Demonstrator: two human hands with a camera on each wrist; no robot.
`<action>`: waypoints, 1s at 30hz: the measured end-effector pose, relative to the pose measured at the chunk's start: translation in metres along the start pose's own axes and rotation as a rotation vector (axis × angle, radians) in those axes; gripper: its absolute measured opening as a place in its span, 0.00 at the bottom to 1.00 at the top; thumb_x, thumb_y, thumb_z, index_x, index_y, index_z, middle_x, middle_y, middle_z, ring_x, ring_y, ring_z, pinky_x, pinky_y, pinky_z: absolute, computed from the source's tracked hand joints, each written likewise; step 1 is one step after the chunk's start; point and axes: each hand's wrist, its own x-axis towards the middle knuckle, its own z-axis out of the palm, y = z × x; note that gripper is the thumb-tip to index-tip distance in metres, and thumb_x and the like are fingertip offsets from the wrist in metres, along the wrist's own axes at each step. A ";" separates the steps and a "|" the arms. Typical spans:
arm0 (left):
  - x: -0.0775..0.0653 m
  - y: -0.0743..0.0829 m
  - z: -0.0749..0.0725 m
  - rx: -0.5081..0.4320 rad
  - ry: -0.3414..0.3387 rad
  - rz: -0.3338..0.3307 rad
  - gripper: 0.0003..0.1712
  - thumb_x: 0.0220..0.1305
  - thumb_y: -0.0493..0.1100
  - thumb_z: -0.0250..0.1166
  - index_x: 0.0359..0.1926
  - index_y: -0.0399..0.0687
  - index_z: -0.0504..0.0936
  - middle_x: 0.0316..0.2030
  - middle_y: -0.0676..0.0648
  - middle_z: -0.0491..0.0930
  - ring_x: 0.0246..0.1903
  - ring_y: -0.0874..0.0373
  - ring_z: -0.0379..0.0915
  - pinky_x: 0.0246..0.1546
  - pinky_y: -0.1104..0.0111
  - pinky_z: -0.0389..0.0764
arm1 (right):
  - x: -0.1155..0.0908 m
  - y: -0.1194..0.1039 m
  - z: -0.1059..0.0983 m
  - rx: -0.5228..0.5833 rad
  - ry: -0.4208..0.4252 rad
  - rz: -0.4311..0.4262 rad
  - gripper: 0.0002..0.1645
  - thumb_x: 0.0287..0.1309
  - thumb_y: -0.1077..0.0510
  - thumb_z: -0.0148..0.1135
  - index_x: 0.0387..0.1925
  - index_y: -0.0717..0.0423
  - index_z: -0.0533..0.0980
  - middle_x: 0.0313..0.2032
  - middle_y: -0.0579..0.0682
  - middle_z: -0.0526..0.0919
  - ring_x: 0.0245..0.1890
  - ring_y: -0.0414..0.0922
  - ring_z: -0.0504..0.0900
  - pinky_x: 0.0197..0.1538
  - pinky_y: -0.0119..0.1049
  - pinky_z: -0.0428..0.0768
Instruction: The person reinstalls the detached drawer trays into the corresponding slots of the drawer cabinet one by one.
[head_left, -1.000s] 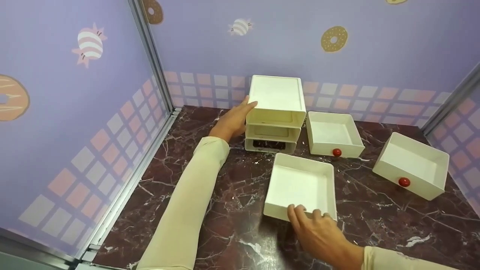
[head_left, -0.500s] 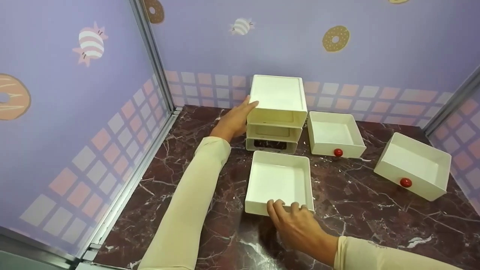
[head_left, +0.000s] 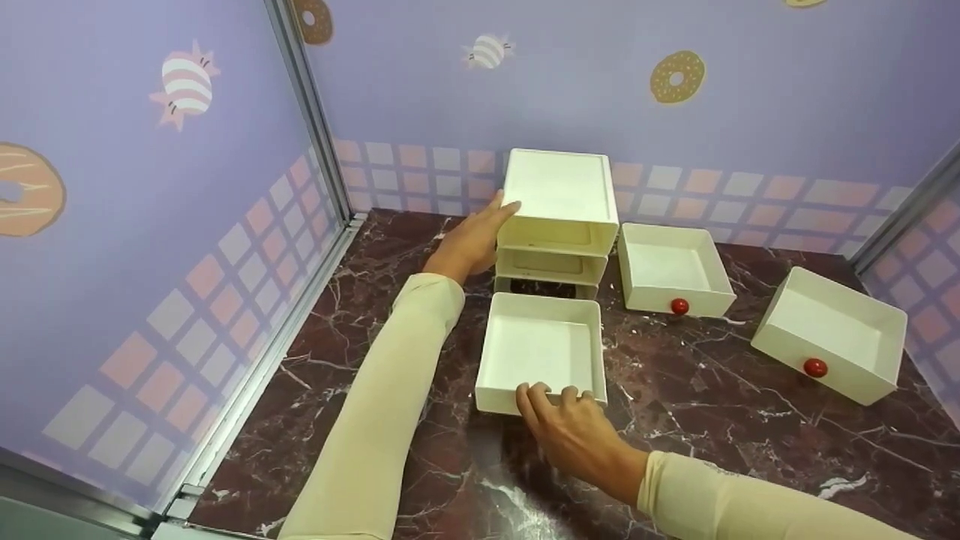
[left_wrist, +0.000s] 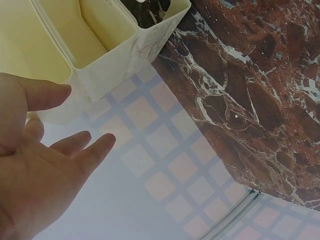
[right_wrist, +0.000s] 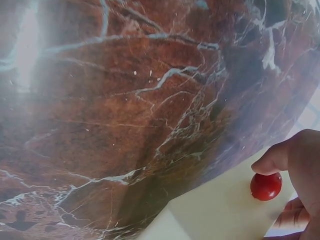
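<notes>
A white cabinet [head_left: 561, 184] with several stacked slots stands against the back wall, its front facing me. My left hand [head_left: 469, 238] rests at its upper left side, thumb at the top's edge. In the left wrist view the fingers of that hand [left_wrist: 45, 155] are spread and extended beside the cabinet wall. In front of the cabinet is a white drawer [head_left: 496, 399], held by my right hand [head_left: 574, 431] with fingers hooked over its front wall. The right wrist view shows the thumb at the drawer's red knob [right_wrist: 266, 187]. The drawer overlaps the bottom slot in the head view.
Another white drawer [head_left: 660, 300] with a red knob sits right of the cabinet. Farther right, a third drawer [head_left: 847, 375] stands at an angle near the right wall. The table [head_left: 697, 450] is dark red marble, enclosed by patterned walls [head_left: 405, 90].
My right hand has moved the drawer leftward and slightly forward, from the cabinet's front right to straight before its lower slots. The left hand stays at the cabinet's side.
</notes>
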 end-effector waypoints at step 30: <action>-0.003 0.000 0.002 -0.006 0.029 0.007 0.59 0.64 0.24 0.59 0.81 0.78 0.46 0.83 0.59 0.30 0.79 0.32 0.42 0.67 0.43 0.73 | 0.025 0.009 0.042 -0.015 -0.011 0.055 0.28 0.50 0.59 0.60 0.56 0.60 0.72 0.40 0.51 0.77 0.17 0.47 0.73 0.11 0.34 0.69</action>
